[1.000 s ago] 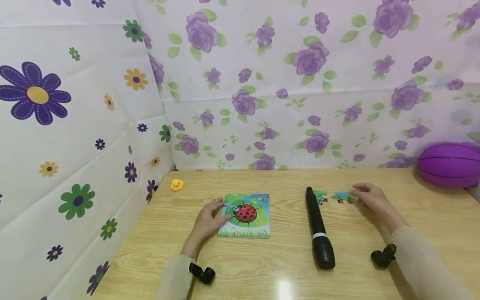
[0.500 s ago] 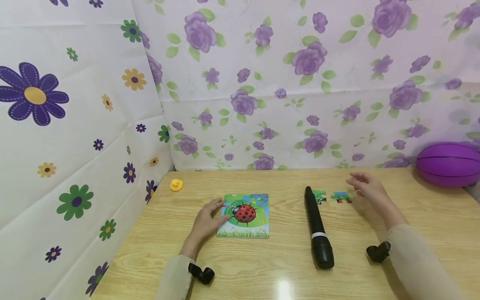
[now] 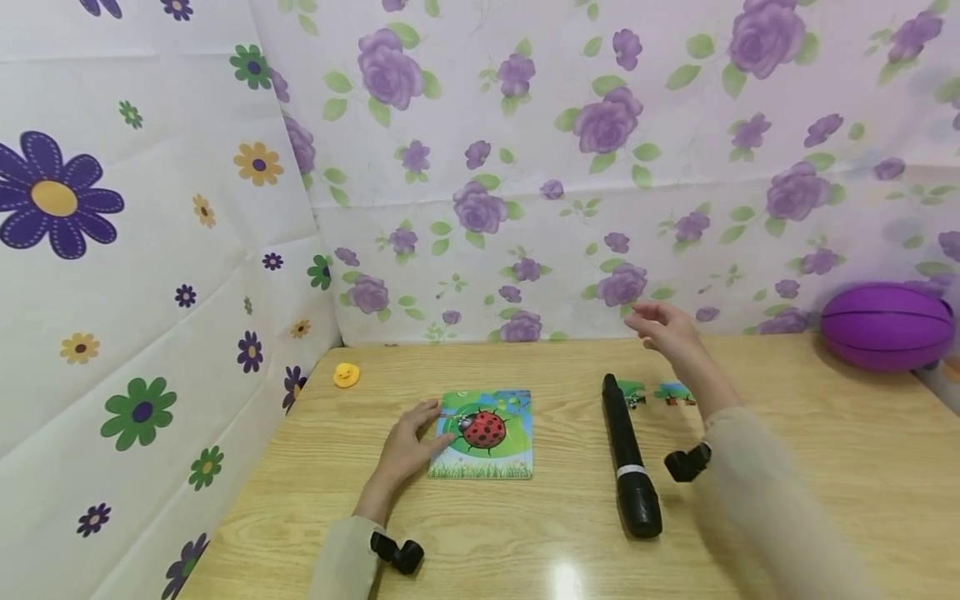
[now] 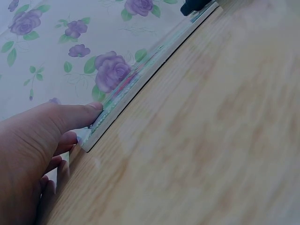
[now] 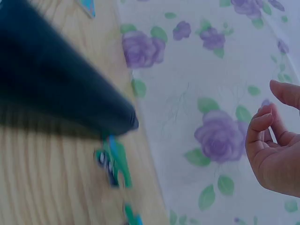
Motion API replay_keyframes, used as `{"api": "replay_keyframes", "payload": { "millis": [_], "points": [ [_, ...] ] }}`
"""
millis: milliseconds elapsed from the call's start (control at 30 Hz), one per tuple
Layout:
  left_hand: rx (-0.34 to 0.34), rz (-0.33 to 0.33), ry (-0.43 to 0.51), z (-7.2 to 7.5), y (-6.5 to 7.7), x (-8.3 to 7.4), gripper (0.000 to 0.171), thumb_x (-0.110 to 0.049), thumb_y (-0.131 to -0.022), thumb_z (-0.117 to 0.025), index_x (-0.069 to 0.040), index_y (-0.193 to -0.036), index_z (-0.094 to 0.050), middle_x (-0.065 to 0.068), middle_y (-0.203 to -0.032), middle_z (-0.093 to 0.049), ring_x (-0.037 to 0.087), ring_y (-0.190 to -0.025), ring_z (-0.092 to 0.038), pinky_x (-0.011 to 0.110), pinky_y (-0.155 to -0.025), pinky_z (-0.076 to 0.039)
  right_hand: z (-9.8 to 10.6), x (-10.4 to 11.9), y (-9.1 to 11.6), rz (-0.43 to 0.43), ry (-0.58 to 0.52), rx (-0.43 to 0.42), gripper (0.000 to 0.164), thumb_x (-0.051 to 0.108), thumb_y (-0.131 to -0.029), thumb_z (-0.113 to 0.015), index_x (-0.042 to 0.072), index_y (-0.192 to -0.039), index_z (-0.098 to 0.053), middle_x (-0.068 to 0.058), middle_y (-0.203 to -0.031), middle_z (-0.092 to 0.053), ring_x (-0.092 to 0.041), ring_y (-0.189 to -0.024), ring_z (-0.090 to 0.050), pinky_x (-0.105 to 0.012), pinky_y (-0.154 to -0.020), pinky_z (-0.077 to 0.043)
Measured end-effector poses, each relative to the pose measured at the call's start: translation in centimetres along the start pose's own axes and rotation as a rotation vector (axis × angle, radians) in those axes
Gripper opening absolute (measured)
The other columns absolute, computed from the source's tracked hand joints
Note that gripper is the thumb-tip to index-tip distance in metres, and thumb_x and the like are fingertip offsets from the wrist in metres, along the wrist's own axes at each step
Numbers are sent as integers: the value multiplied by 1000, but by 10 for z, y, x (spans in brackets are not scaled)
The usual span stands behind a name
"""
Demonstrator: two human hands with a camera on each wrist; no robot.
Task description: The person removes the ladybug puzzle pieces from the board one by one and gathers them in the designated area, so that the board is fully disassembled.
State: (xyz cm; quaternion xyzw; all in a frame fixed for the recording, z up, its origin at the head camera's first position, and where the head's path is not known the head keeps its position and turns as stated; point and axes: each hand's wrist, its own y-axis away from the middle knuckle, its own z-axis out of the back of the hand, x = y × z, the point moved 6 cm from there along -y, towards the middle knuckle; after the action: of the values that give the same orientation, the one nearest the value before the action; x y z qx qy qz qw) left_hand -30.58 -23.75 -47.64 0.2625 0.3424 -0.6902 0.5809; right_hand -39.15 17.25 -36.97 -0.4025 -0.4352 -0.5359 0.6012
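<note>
My left hand (image 3: 405,448) rests at the left edge of a square ladybug picture board (image 3: 501,465), which lies flat on the table. Its thumb lies straight over the board's edge; the other fingers are beside it on the table, partly hidden in the left wrist view. In that view the board (image 4: 140,89) shows as a thin slab. My right hand (image 3: 670,337) is raised over the back of the table with its fingers loosely bent and nothing in them. Below it lie green-and-blue jigsaw pieces (image 3: 672,392) and a black tapered rod with a white band (image 3: 626,454).
A small yellow duck toy (image 3: 347,375) sits at the table's back left. At the back right lies a purple ball (image 3: 887,327). Floral cloth (image 3: 450,208) hangs behind the wooden table (image 3: 480,533), with another flowered sheet (image 3: 172,333) on the left.
My right hand has lifted away from the jigsaw pieces and moved left and up, holding nothing. My left hand stays at the board's edge. The head view has shifted slightly.
</note>
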Motion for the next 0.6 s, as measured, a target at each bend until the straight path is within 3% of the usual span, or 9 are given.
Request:
{"api": "replay_keyframes", "payload": {
  "millis": [200,333,500,600],
  "points": [
    [0,1,-6,0,2,1,61,-26,-86,-74,-4,-139,-53,11,-152,-45,35,-148,-29,56,-120,-27,-46,15,-12,-6,-81,15,59,34,-96,-60,2,-142,-42,12,-104,-52,-8,-93,-51,-18,-82,-51],
    [4,-8,-10,-1,2,0,61,-27,-86,-74,-3,-139,-54,12,-152,-45,36,-148,-29,57,-119,-27,-82,13,-16,-61,-141,41,54,28,-96,-60,1,-139,-44,6,-106,-54,-10,-94,-50,-24,-89,-51],
    [-9,-14,0,0,0,0,61,-27,-86,-74,-2,-138,-54,11,-152,-45,34,-148,-29,56,-120,-27,-127,2,-16,-160,-206,83,51,24,-97,-59,1,-140,-45,-13,-133,-53,-26,-116,-50,-41,-107,-46],
    [-10,-9,-3,0,0,1,61,-27,-86,-74,-3,-138,-55,11,-152,-45,34,-148,-29,55,-120,-26,-149,-7,-14,-185,-214,101,52,24,-97,-59,0,-141,-44,-19,-143,-47,-35,-130,-45,-45,-110,-44]
  ]
}}
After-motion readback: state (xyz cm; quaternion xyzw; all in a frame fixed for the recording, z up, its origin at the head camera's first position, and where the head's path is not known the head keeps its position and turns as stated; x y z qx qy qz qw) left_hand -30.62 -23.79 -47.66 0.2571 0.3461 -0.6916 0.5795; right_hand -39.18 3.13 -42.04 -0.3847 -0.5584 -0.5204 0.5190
